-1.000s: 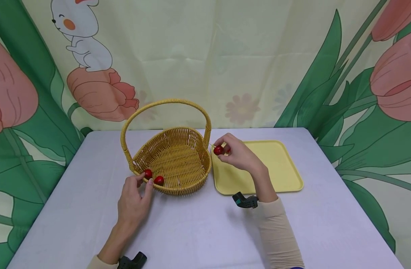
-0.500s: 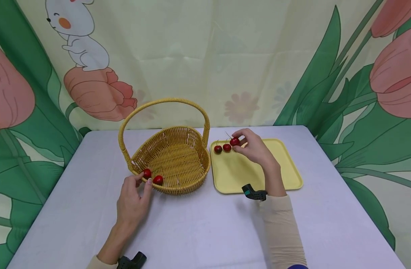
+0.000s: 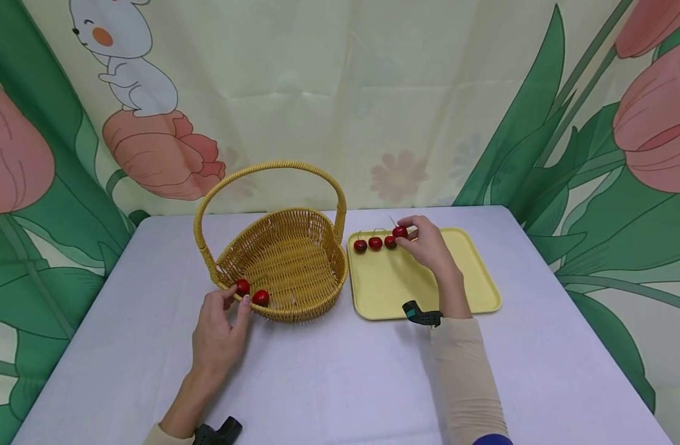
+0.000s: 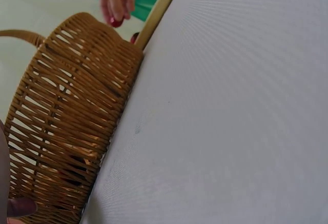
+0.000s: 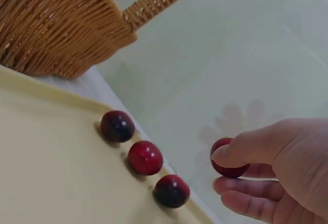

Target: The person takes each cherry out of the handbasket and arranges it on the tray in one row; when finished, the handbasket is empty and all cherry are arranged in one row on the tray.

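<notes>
Evidently, the work stands partway through: three round, dark-red, glossy cherries [image 3: 376,243] lie in a row along the far edge of a pale-yellow, rectangular, shallow tray [image 3: 392,290], right of centre in the frame, the row beginning at the tray's upper-left corner. A fourth item, a round red cherry with a thin stem [image 3: 400,231], is pinched between the fingers of the right hand [image 3: 431,246] at the right end of that row; the right wrist view shows it apart from the other three, apparently raised and not yet set down. Two further shiny red cherries [image 3: 260,298] lie inside a golden-brown, woven wicker basket with a tall arched handle [image 3: 302,316], left of centre in the frame, both at its lower-left rim. The left hand [image 3: 217,334] grips that same rim, finger and thumb close beside the pair; whether a fingertip also touches the nearer cherry cannot be told. Basket and tray stand side by side on a white-covered bench [image 3: 318,383]. By count, three pieces are placed, one is in hand, and two are left in the basket, so the work is judged to be past its midpoint.
</notes>
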`<state>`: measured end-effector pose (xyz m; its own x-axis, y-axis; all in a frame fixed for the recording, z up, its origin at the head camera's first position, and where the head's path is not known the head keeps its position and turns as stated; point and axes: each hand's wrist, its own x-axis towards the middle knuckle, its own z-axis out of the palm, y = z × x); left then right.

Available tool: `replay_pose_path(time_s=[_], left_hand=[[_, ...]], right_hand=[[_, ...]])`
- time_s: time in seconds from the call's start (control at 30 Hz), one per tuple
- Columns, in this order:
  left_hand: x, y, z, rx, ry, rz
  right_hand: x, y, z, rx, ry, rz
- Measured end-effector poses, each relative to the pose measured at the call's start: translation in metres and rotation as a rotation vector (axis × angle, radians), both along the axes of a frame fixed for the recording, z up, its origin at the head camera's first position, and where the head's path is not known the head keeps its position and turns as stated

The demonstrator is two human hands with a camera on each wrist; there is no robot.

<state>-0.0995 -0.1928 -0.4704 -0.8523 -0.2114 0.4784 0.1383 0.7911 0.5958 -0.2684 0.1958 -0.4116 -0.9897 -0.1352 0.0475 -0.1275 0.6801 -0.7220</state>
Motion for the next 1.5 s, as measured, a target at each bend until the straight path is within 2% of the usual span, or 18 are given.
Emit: replay_pose_path(time_s=[0.37,0.83,1.23,1.5], left_hand=[[0.000,0.000,-0.001,0.007,-0.018,0.006],[0.000,0.000,-0.001,0.018,-0.032,0.008],[0.000,0.000,-0.001,0.007,-0.024,0.005],[0.000,-0.001,-0.001,0.006,-0.026,0.005]], right_hand=[[-0.008,0.005,-0.024,-0.005,0.013,-0.091],[-0.014,0.006,-0.040,0.049,-0.030,-0.161],[-0.014,0.006,-0.043,0.051,-0.015,-0.181],[-0.010,0.006,-0.034,0.026,-0.015,-0.194]])
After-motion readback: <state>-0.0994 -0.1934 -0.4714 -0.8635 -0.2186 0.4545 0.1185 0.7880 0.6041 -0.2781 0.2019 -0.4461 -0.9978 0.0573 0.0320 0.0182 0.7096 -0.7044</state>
